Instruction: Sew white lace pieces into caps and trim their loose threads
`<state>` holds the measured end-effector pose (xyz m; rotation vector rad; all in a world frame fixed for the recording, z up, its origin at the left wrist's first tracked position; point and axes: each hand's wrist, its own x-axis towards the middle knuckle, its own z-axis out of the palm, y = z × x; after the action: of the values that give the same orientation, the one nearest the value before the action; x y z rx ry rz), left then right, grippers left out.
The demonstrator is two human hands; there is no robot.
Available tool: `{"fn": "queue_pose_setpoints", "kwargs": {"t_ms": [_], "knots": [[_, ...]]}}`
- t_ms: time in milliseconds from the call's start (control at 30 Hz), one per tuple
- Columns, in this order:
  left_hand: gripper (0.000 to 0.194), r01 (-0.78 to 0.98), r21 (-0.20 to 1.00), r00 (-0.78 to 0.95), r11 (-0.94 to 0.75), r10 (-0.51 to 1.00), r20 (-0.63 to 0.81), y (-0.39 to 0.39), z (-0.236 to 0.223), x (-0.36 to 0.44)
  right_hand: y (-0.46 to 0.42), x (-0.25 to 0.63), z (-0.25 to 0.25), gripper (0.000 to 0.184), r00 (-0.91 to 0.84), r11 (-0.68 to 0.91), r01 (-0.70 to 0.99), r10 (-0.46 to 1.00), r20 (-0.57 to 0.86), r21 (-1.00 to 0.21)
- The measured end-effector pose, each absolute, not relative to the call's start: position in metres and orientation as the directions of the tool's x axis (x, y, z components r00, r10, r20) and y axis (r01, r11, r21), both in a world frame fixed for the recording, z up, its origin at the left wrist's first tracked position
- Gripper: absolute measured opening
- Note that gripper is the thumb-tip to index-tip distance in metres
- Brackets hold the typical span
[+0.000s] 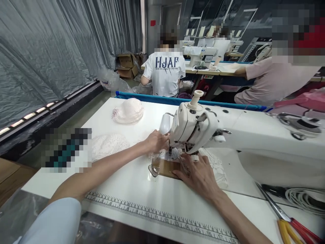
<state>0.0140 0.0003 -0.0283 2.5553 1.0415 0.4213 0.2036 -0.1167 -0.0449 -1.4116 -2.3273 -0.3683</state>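
Note:
A white sewing machine [196, 127] stands over the table, and white lace fabric [215, 167] lies under its needle area. My left hand [156, 141] is beside the needle on the far left side, its fingers bent onto the lace and partly hidden behind the machine head. On the near right side, my right hand [199, 172] has its fingers curled over the lace, with the thumb reaching onto the brown machine plate [167, 168]. Part of the lace is covered by my hands and the machine head.
A pale pink lace piece [129, 111] and another white lace piece [110, 145] lie at the left. Scissors with red and yellow handles [286, 220] rest at the right near a coiled cable [304, 200]. A printed ruler [157, 217] runs along the front edge. People sit beyond the table.

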Motion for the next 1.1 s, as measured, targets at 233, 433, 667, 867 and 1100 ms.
{"fn": "queue_pose_setpoints", "kwargs": {"t_ms": [233,433,667,867,1100], "knots": [[0.024,0.755,0.357,0.624,-0.55,0.769,-0.137,-0.068,0.012,-0.015,-0.14,0.203,-0.033,0.025,-0.469,0.526,0.851,0.771,0.431,-0.014],[0.04,0.502,0.841,0.775,-0.204,0.537,-0.332,-0.124,0.035,-0.042,-0.196,0.216,-0.006,0.015,-0.4,0.523,0.751,0.846,0.352,-0.404],[0.04,0.291,0.941,0.726,0.17,0.602,-0.333,-0.182,0.029,-0.042,-0.258,0.234,0.04,0.014,-0.419,0.479,0.663,0.874,0.244,-0.575],[0.045,0.21,0.931,0.579,0.298,0.73,-0.364,-0.215,0.025,-0.037,-0.301,0.218,0.066,0.015,-0.623,0.47,0.51,0.779,0.068,-0.72],[0.045,0.079,0.903,0.54,0.423,0.743,-0.396,-0.254,-0.001,-0.036,-0.305,0.175,0.05,0.029,-0.763,0.384,0.264,0.644,0.052,-0.885]]}}
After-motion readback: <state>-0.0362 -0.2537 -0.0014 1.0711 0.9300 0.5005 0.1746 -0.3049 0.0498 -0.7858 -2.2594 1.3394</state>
